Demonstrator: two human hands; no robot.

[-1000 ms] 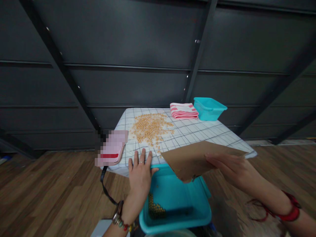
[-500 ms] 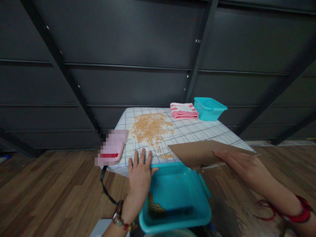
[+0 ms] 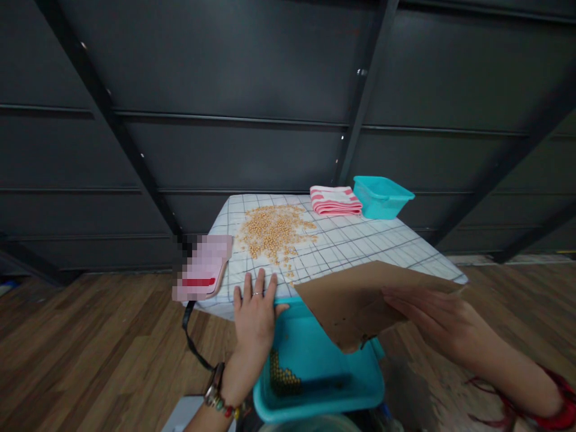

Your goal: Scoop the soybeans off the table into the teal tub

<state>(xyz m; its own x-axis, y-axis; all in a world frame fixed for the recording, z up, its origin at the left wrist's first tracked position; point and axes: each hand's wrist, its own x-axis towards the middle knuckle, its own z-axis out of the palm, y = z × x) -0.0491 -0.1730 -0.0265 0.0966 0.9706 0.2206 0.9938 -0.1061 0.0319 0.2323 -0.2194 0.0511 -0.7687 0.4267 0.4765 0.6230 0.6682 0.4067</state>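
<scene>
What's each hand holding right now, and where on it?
Right hand grips the cardboard sheet by its right edge, fingers on top. Left hand holds nothing, flat on the table edge.

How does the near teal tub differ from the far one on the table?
The near tub sits below the table edge; the far tub stands on the table's back corner. The near tub holds beans, under a cardboard sheet in the right hand; the far tub is uncovered, contents hidden. Both are teal and rectangular.
</scene>
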